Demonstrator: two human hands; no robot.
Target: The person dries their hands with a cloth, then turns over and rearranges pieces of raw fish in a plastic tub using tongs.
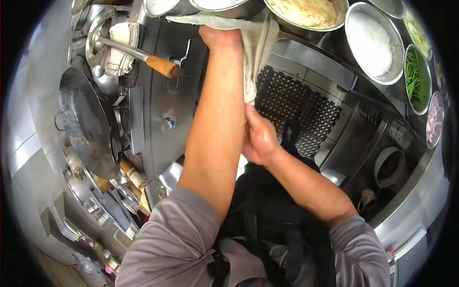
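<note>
A pale cloth (258, 40) is raised in front of me, spread at its top and hanging down in a narrow fold. My left hand (221, 38) reaches far forward against the cloth's upper part, which covers the fingers, so their grip is hidden. Lower down, my right hand (260, 138) is closed on the cloth's hanging end, close beside my left forearm.
To the left are a dark wok (88, 122), a wooden-handled ladle (160, 64) and folded cloths (123, 48) by a metal counter. Bowls of white powder (373, 43), dough-like food (306, 12) and cut greens (415, 76) line the upper right. A perforated black mat (315, 110) covers part of the floor.
</note>
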